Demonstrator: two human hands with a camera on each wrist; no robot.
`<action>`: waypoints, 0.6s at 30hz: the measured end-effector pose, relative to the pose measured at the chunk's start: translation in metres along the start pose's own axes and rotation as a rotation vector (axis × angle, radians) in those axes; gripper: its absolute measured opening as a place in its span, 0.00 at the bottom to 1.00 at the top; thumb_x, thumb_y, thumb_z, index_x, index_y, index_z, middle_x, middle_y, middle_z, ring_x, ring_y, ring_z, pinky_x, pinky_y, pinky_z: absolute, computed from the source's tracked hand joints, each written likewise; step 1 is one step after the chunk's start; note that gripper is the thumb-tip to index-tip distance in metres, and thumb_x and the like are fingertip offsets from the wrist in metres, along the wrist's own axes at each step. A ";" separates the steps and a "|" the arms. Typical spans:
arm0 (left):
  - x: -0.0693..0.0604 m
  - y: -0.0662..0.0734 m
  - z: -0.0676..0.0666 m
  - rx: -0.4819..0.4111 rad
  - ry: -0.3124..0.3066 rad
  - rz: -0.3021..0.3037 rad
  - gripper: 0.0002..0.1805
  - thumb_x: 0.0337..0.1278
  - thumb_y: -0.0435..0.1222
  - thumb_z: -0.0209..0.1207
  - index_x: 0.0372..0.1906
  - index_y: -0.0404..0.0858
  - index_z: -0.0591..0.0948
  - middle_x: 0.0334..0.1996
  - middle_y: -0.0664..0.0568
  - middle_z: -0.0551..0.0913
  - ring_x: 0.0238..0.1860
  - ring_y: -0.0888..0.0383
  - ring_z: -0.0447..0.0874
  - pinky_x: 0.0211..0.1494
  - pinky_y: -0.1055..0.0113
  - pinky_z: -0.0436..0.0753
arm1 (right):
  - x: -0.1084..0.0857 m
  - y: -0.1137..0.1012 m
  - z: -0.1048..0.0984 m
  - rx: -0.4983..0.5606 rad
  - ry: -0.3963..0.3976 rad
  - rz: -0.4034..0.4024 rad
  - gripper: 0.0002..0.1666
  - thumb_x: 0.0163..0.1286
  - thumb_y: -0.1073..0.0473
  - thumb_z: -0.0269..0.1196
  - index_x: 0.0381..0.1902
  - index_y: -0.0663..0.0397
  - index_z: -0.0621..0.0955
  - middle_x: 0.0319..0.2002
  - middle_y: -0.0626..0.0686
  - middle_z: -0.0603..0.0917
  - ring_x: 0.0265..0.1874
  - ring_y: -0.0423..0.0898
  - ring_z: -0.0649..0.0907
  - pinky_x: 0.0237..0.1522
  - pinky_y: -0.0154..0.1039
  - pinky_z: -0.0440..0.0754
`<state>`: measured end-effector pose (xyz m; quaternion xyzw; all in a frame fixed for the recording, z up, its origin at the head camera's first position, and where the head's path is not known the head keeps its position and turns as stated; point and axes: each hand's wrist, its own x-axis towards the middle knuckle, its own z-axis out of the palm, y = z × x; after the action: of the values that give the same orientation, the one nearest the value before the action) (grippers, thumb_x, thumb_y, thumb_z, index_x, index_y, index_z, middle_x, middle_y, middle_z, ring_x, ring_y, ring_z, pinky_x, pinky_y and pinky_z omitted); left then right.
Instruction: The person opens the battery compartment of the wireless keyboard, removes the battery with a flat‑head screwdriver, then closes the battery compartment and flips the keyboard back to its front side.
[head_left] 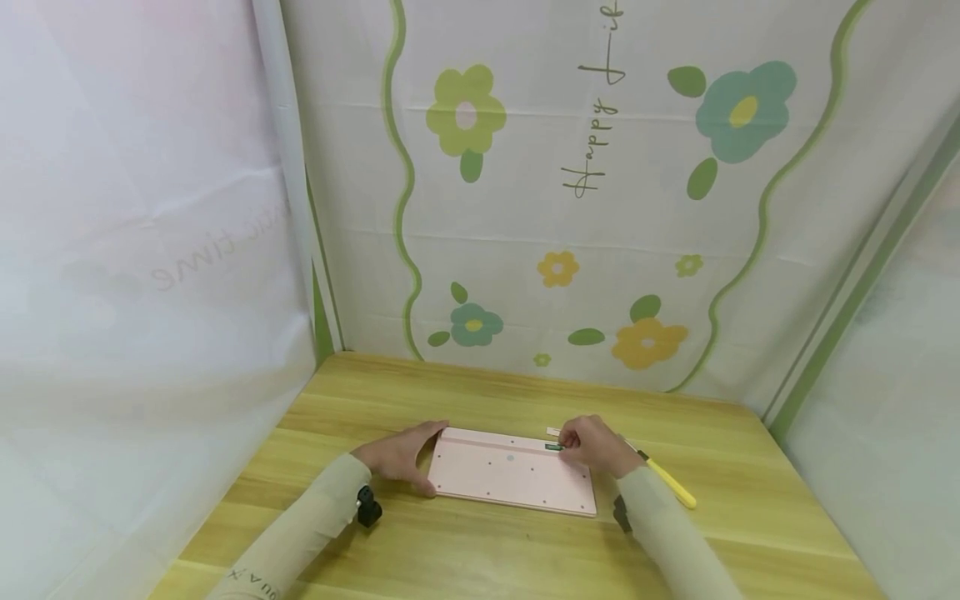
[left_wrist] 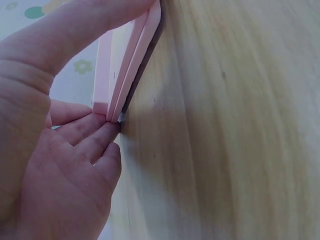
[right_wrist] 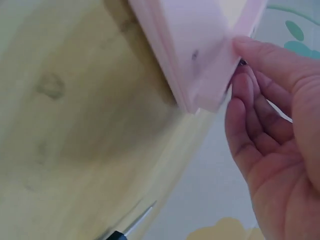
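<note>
A pink keyboard [head_left: 495, 479] lies on the table with its screw-dotted underside up. Along its far side runs a raised strip, where a small green piece [head_left: 553, 447] sits near the right end. My left hand [head_left: 397, 457] grips the keyboard's left end, thumb at the near corner and fingers at the far one. Over the far right part, my right hand [head_left: 594, 444] has its thumb on the pink edge and bent fingers [right_wrist: 242, 92] just beyond it. Something small and dark shows between thumb and fingers; what it is cannot be told.
Right of the keyboard lies a screwdriver with a yellow handle [head_left: 671, 482], its shaft partly behind my right hand. A small white strip [head_left: 552, 432] lies beyond the keyboard's far edge. Printed cloth [head_left: 525, 208] hangs behind the wooden table [head_left: 480, 554] and along both sides.
</note>
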<state>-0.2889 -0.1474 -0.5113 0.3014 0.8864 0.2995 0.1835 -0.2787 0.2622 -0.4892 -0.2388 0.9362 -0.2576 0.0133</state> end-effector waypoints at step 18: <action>0.000 0.001 0.000 0.009 -0.003 0.005 0.70 0.43 0.52 0.83 0.85 0.37 0.52 0.84 0.40 0.56 0.85 0.39 0.55 0.83 0.39 0.62 | 0.011 -0.002 -0.013 0.059 -0.136 0.066 0.05 0.63 0.71 0.74 0.31 0.59 0.87 0.30 0.49 0.87 0.29 0.41 0.79 0.33 0.32 0.81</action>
<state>-0.2888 -0.1472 -0.5107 0.3051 0.8868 0.2952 0.1829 -0.2891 0.2619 -0.4756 -0.2242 0.9325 -0.2678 0.0924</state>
